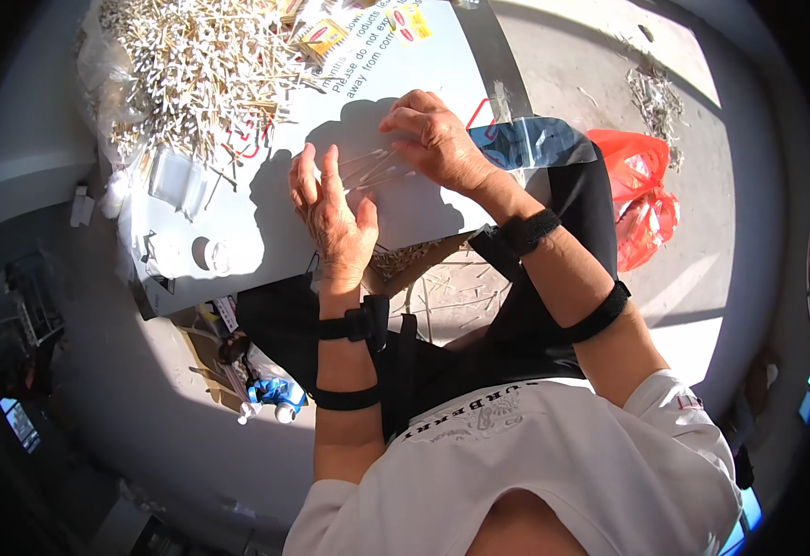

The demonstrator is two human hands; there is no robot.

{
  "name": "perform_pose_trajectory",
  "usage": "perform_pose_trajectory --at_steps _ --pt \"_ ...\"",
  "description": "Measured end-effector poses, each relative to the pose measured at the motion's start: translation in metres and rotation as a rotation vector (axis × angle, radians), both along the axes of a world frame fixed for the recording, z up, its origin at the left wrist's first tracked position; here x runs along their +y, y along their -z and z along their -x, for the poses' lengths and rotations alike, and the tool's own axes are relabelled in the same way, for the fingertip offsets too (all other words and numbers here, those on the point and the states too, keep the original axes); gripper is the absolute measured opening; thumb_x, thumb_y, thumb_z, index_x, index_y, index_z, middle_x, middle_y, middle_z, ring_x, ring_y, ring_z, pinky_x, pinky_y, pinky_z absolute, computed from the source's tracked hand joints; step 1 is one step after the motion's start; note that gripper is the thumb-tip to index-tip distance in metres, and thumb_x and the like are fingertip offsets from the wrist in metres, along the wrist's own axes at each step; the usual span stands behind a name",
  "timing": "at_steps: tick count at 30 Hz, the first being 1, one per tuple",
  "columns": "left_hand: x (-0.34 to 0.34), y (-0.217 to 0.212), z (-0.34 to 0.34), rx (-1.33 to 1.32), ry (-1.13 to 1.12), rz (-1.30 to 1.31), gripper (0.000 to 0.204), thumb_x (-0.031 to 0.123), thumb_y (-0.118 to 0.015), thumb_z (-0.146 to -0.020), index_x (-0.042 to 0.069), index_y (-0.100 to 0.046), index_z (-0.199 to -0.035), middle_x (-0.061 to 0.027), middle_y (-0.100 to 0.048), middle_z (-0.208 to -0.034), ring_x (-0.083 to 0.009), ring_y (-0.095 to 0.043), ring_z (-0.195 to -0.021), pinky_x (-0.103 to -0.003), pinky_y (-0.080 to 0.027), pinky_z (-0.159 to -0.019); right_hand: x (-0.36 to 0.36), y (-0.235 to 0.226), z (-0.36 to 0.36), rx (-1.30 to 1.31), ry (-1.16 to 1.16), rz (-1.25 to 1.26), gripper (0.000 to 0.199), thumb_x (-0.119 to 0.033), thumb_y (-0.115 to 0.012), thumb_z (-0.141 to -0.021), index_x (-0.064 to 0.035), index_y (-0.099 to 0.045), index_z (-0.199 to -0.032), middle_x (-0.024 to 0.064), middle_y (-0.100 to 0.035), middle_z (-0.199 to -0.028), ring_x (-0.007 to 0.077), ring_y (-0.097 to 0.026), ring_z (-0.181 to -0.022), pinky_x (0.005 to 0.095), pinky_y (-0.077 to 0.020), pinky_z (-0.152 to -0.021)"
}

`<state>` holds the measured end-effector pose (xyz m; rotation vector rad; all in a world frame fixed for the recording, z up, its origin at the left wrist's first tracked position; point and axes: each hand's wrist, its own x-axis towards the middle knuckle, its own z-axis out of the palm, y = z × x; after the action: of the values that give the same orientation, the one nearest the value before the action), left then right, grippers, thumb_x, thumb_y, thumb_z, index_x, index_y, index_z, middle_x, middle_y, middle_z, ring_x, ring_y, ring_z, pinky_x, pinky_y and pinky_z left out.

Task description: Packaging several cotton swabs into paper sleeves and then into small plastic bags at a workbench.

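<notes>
White shirt (525,463) sits nearest the camera, below both hands. Left hand (333,221): released, fingers parted, thumb spread, over the table (433,218). Right hand (437,146): fingers curled inward; cannot tell whether it pinches anything. Several loose cotton swabs (385,174) lie between the two hands. Large swab heap (196,74) beyond the left hand and to its left; clear plastic box (175,179) left of the same hand. Yellow packet (324,39) beyond the left hand. Red plastic bag (641,227) right of the right hand.
</notes>
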<state>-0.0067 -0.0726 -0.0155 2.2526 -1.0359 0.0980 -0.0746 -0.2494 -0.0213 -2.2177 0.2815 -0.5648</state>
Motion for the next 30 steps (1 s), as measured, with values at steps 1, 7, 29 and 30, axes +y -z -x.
perform_pose_trajectory --at_steps 1,7,29,30 --pt "0.001 -0.001 -0.002 -0.024 0.045 -0.051 0.069 0.007 -0.067 -0.072 0.008 -0.042 -0.137 -0.0158 -0.033 -0.145 -0.0395 -0.03 -0.133 -0.049 -0.025 -0.11 0.003 -0.002 0.007 -0.051 0.086 -0.158 0.016 0.001 -0.064 -0.072 -0.0058 -0.067 -0.086 0.0088 -0.059 -0.092 0.0284 -0.059 -0.093 0.0352 -0.0506 -0.079" --pt "-0.01 -0.003 0.001 -0.041 0.135 -0.378 0.07 0.008 -0.064 -0.08 0.008 -0.033 -0.143 -0.0076 -0.024 -0.154 -0.0274 -0.019 -0.143 -0.051 -0.018 -0.114 0.01 -0.008 0.04 0.127 0.103 -0.087 0.017 0.001 -0.066 -0.073 -0.0055 -0.067 -0.089 0.0079 -0.059 -0.088 0.0261 -0.062 -0.085 0.0335 -0.0514 -0.072" --pt "-0.006 0.005 0.015 -0.069 0.05 -0.37 0.079 0.038 -0.06 -0.089 0.006 -0.019 -0.149 -0.0152 -0.018 -0.155 -0.0304 -0.016 -0.144 -0.054 -0.012 -0.114 0.034 -0.017 0.06 0.218 0.122 -0.077 0.037 -0.003 -0.071 -0.074 -0.0008 -0.058 -0.109 0.0163 -0.059 -0.099 0.0318 -0.064 -0.082 0.0372 -0.0533 -0.072" --pt "-0.006 0.003 0.018 -0.024 0.021 -0.357 0.08 0.032 -0.064 -0.087 0.003 -0.02 -0.148 -0.0159 -0.017 -0.154 -0.031 -0.016 -0.144 -0.053 -0.013 -0.115 0.033 -0.015 0.056 0.188 0.151 -0.052 0.042 -0.003 -0.071 -0.073 -0.0003 -0.057 -0.112 0.0167 -0.057 -0.104 0.0321 -0.063 -0.084 0.0375 -0.0532 -0.073"
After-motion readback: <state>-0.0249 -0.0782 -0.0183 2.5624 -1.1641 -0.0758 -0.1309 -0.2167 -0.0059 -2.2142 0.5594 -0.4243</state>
